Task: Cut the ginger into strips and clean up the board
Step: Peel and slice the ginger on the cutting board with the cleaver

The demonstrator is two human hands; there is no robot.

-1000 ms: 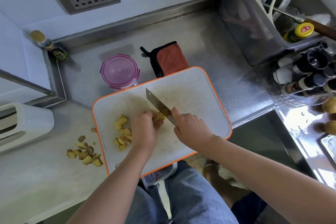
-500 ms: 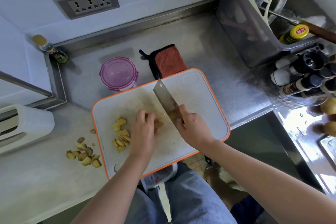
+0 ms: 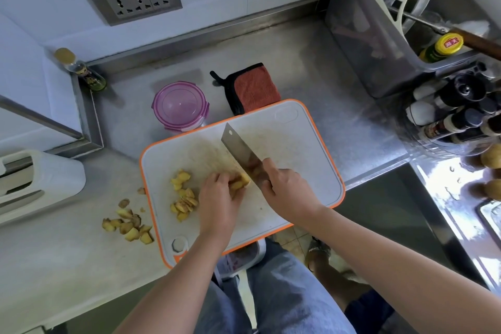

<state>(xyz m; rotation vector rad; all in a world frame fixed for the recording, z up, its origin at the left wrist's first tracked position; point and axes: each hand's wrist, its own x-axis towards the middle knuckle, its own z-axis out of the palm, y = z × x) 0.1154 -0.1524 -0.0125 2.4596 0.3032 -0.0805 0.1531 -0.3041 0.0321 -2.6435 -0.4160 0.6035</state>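
The right hand (image 3: 287, 192) is gripping the cleaver (image 3: 244, 157) by its handle, fingers closed around it, with the blade now tilting flat-side up and its edge coming down against the ginger (image 3: 240, 180). A second ago the blade was standing steeper and nearer the person; half a second ago it was lifting and leaning over, and now it is settling back beside the piece for another cut. The left hand (image 3: 219, 198) is curling over the ginger, fingertips pinning it to the board (image 3: 298, 149), much as before.

Cut pieces (image 3: 183, 196) are lying in a loose heap on the board just left of the left hand, and they are looking unchanged across the second. Trimmings (image 3: 127, 224) are sitting on the desk (image 3: 54, 266) off the board's left edge, also unmoved.

So this is looking like mid-chop: one stroke ending, the next one being lined up. The pieces so far are looking chunky rather than strip-like, so cutting is probably far from done, and clearing the board is not yet starting.
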